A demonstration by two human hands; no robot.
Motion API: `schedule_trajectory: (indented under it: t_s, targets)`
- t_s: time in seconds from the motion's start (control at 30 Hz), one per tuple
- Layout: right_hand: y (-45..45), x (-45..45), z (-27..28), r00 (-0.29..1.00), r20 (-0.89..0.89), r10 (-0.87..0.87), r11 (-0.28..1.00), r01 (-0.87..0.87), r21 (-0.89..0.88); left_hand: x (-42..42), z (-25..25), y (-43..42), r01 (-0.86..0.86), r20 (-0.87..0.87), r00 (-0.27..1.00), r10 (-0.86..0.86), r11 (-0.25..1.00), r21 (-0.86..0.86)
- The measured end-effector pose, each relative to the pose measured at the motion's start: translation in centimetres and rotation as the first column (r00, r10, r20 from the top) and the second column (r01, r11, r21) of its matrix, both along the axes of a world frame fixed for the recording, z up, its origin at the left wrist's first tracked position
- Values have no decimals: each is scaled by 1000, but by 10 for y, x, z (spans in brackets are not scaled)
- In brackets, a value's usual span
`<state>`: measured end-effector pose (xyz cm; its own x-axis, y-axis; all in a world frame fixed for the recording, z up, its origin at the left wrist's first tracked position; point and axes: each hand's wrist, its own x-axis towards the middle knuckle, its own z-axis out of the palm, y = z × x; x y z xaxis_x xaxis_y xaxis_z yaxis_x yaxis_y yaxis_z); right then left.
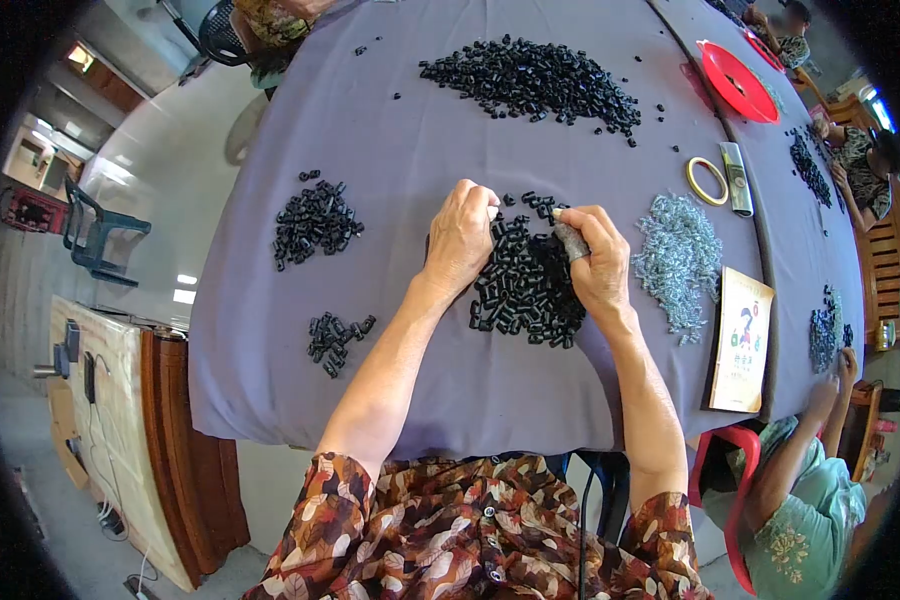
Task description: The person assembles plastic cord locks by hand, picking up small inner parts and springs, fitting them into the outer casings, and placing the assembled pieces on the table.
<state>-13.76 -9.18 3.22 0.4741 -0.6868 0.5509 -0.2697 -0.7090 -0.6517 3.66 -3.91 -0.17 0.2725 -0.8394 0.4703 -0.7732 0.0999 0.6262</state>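
My left hand (460, 235) is closed in a pinch at the left edge of a pile of small black plastic pieces (520, 285). Whatever sits between its fingertips is too small to make out. On the pile's right side, my right hand (600, 262) is curled with thumb and forefinger pressed together; a grey wrap or cloth (570, 240) shows at its fingers. Its grip is likewise hidden. Right of that hand lies a heap of small clear plastic pieces (678, 262). Two smaller groups of black pieces, one upper (315, 222) and one lower (337, 340), rest to the left.
A larger black heap (535, 85) covers the far side of the purple-grey tablecloth (390, 130). Rightward are a tape roll (707, 181), a box-cutter-like item (737, 180), a booklet (742, 340) and a red plate (735, 82). Other people sit along the right, one in green (800, 500).
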Motion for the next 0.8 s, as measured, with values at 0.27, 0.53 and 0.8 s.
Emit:
schedule_trajectory:
  t_s: [0.27,0.53,0.8]
  targets:
    - [4,4,-3,989,146,-22,979,-7,202,-18,19,2,189,-705,697,-128,982,9]
    - [6,2,-4,989,146,-23,978,-8,210,-29,17,2,318,-788,575,-222,947,-35]
    - [7,2,2,998,61,5,994,-12,109,-30,18,4,337,-739,631,-235,941,-12]
